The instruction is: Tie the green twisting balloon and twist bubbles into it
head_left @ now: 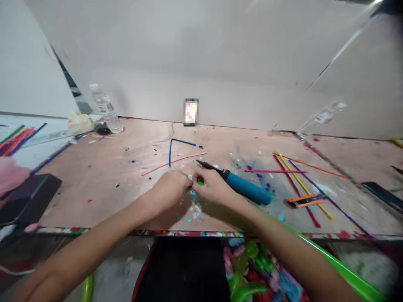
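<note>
Over the front half of the table my left hand and my right hand meet, their fingertips pinched close together. A long, thin, inflated green balloon runs out from beneath my right forearm toward the lower right. A bit of green shows inside my right hand's fingers, so its end appears to be held there. Whatever my left fingertips pinch is hidden. Just behind my right hand lies a blue balloon hand pump with a black nozzle. Beyond the hands are a bent blue strip and a pink strip.
A phone leans on the back wall. Plastic bottles stand at left and right. Coloured strips and an orange-black tool lie at right. Balloons fill the space below the table's front edge.
</note>
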Demonstrator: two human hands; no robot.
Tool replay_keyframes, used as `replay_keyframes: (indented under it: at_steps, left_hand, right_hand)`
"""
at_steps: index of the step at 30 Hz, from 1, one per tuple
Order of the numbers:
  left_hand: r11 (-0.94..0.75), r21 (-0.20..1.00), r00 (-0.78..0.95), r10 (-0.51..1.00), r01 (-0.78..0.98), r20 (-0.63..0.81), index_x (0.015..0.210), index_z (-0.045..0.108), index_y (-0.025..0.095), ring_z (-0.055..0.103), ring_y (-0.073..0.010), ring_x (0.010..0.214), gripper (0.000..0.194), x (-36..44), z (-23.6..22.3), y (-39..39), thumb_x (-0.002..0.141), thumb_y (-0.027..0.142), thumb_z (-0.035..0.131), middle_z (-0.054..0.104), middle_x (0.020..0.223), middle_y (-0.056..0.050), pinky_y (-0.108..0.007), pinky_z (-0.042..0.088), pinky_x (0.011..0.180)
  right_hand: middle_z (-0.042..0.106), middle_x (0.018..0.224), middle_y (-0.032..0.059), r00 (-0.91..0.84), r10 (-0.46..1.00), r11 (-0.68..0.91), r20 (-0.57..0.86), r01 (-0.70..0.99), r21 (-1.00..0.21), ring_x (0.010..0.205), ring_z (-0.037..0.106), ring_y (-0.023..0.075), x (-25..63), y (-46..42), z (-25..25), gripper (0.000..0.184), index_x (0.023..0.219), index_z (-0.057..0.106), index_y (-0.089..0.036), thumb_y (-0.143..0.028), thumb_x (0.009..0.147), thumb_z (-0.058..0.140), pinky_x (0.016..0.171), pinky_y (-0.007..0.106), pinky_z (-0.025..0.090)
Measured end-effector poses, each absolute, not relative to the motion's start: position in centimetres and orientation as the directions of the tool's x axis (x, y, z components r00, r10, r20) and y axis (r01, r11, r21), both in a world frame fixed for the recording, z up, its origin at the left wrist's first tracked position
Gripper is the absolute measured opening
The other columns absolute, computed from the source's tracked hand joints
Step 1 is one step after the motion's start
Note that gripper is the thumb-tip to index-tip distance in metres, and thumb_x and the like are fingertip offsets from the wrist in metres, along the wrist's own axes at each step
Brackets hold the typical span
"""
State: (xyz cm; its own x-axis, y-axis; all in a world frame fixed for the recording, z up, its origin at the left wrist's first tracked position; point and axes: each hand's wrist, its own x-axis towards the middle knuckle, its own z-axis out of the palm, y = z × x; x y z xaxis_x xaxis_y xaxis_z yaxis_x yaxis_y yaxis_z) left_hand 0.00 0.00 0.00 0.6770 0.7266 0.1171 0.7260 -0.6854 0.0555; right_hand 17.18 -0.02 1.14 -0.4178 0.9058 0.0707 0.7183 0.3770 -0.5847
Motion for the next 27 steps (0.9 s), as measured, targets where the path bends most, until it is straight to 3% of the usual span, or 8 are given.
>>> replay_keyframes:
  at_steps: [5, 11, 15, 19, 23, 27]
  left_hand:
    - [-0.813, -0.032, 0.794, 0.559, 0.582, 0.24, 0.08, 0.067, 0.015, 0.055, -0.0201, 0.079, 0.006, 0.1, 1.2, -1.7, 0.083, 0.016, 0.062, 0.063, 0.084, -0.006, -0.032, 0.04, 0.063]
    - [-0.93, -0.186, 0.884, 0.218, 0.316, 0.413, 0.073, 0.059, 0.014, 0.048, -0.0163, 0.071, 0.018, -0.8, 0.8, -3.1, 0.089, 0.011, 0.052, 0.058, 0.079, -0.005, -0.031, 0.034, 0.053]
    - [-0.951, -0.201, 0.882, 0.121, 0.234, 0.455, 0.071, 0.058, 0.014, 0.047, -0.0147, 0.068, 0.021, -1.1, 2.0, -4.2, 0.09, 0.013, 0.052, 0.056, 0.075, -0.003, -0.03, 0.033, 0.052]
    - [-0.956, -0.204, 0.876, 0.093, 0.212, 0.473, 0.068, 0.057, 0.014, 0.048, -0.0138, 0.066, 0.028, -1.1, 3.2, -5.0, 0.093, 0.01, 0.045, 0.055, 0.071, -0.004, -0.03, 0.033, 0.052]
    - [-0.968, -0.063, 0.877, 0.19, 0.242, 0.442, 0.075, 0.061, 0.014, 0.051, -0.0133, 0.065, 0.029, -0.8, 3.2, -4.9, 0.095, 0.013, 0.041, 0.06, 0.077, -0.004, -0.028, 0.036, 0.054]
    - [-0.913, 0.288, 0.866, 0.377, 0.289, 0.328, 0.076, 0.067, 0.015, 0.056, -0.0119, 0.066, 0.021, -0.6, 2.2, -4.1, 0.091, 0.021, 0.053, 0.063, 0.076, -0.003, -0.024, 0.039, 0.059]
  right_hand:
    - [0.056, 0.073, 0.0, -0.526, 0.85, 0.338, -0.02, 0.574, -0.746, 0.069, 0.048, 0.0125, 18.5, 0.1, 0.8, 0.007, 0.071, 0.053, -0.016, -0.015, 0.076, 0.049, 0.062, 0.024, 0.034]
    - [0.051, 0.067, -0.0022, -0.636, 0.747, 0.165, -0.194, 0.461, -0.872, 0.065, 0.046, 0.0117, 19.1, -0.4, 0.3, 0.009, 0.069, 0.054, -0.016, -0.02, 0.076, 0.05, 0.059, 0.023, 0.036]
    - [0.054, 0.068, -0.0022, -0.665, 0.679, 0.018, -0.31, 0.438, -0.899, 0.065, 0.047, 0.0114, 19.2, -1.2, 0.9, 0.009, 0.071, 0.058, -0.016, -0.022, 0.074, 0.052, 0.059, 0.023, 0.037]
    - [0.052, 0.063, -0.0037, -0.675, 0.606, -0.233, -0.422, 0.356, -0.905, 0.058, 0.045, 0.0097, 19.2, -2.2, 0.5, 0.005, 0.071, 0.058, -0.016, -0.018, 0.068, 0.054, 0.053, 0.022, 0.033]
    - [0.053, 0.059, -0.0032, -0.671, 0.545, -0.425, -0.503, 0.296, -0.855, 0.052, 0.046, 0.0091, 18.9, -2.7, -0.7, 0.005, 0.067, 0.057, -0.016, -0.016, 0.063, 0.054, 0.048, 0.021, 0.035]
    - [0.058, 0.058, -0.003, -0.691, 0.443, -0.509, -0.571, 0.331, -0.795, 0.047, 0.052, 0.0113, 18.6, -2.5, -1.8, 0.012, 0.073, 0.059, -0.016, -0.02, 0.062, 0.056, 0.045, 0.023, 0.043]
